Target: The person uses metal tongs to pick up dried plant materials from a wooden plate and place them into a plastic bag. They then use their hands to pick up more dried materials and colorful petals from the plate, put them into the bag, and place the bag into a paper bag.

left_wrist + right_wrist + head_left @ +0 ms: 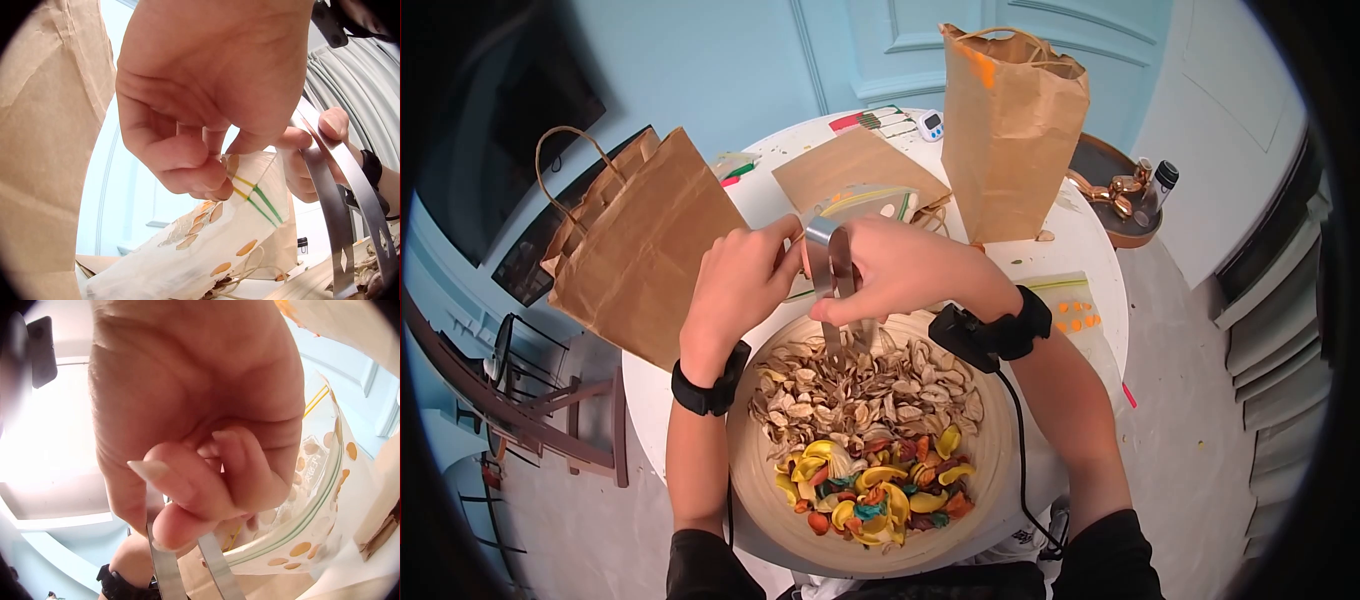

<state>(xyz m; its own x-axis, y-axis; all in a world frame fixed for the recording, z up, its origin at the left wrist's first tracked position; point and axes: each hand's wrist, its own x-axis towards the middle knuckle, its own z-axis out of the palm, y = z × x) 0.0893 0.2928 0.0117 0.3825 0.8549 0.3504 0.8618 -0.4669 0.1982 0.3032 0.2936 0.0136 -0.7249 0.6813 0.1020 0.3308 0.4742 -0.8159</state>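
Note:
My left hand (745,272) is over the far side of a wide round bowl (997,440), its fingertips pinching the edge of a clear zip bag (262,187) with orange dots and a yellow-green zip strip. My right hand (910,262) grips metal tongs (832,275) whose tips point down at pale brown dried petals (870,390). In the right wrist view the fingers are curled, with the dotted zip bag (312,519) just behind them. Nearer me in the bowl are mixed yellow, orange and teal dried pieces (880,495).
A brown paper bag (645,245) stands left, another (1015,140) at the back right. A flat paper bag (830,165), a small timer (930,125) and another dotted zip bag (1075,300) lie on the white round table (1100,255). Beyond is a side table (1135,228) with a bottle.

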